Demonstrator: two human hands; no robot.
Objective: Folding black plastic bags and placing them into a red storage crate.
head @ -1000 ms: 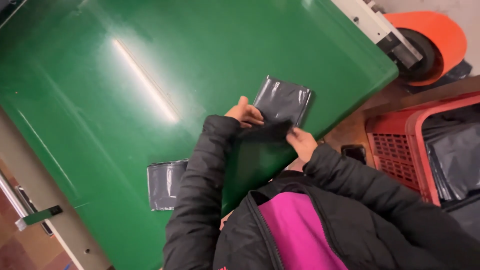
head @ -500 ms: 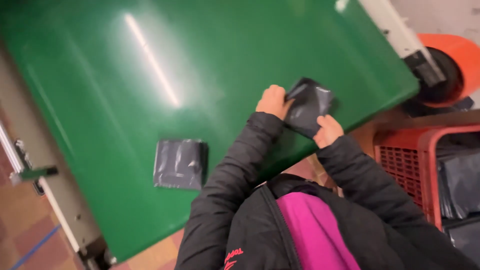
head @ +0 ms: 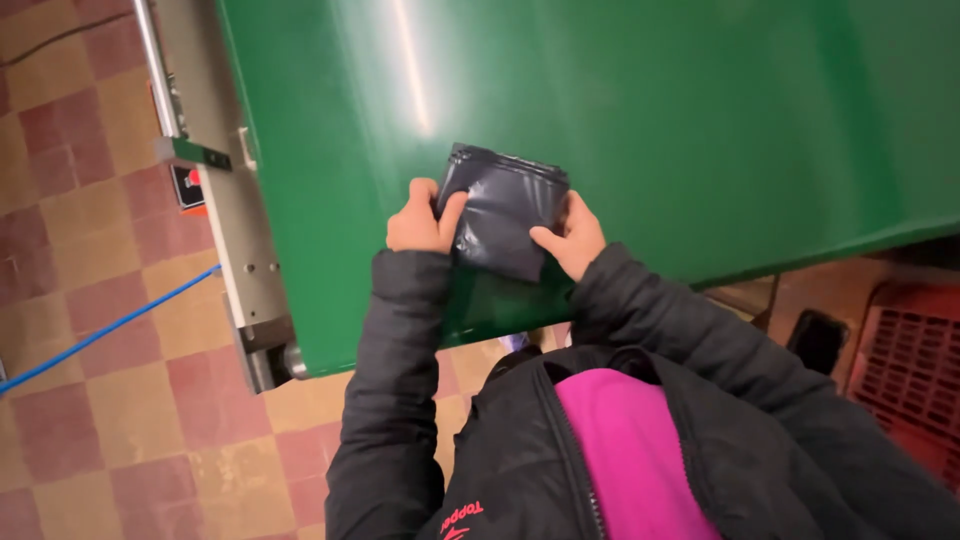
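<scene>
While over green belt (head: 700,120), dark pouch (head: 505,210) in both hands' grip

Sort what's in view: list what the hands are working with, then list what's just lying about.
In hand:
left hand
right hand
dark plastic pouch, held by both
green belt under it

Lying about:
red crate
blue cable
tiled floor

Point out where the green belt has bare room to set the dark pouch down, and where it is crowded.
The green belt is bare above and right of the dark pouch, out to its far edge, and also left of it up to the grey side rail. The only crowded spot is the near edge, where the left hand and right hand grip the pouch.
</scene>
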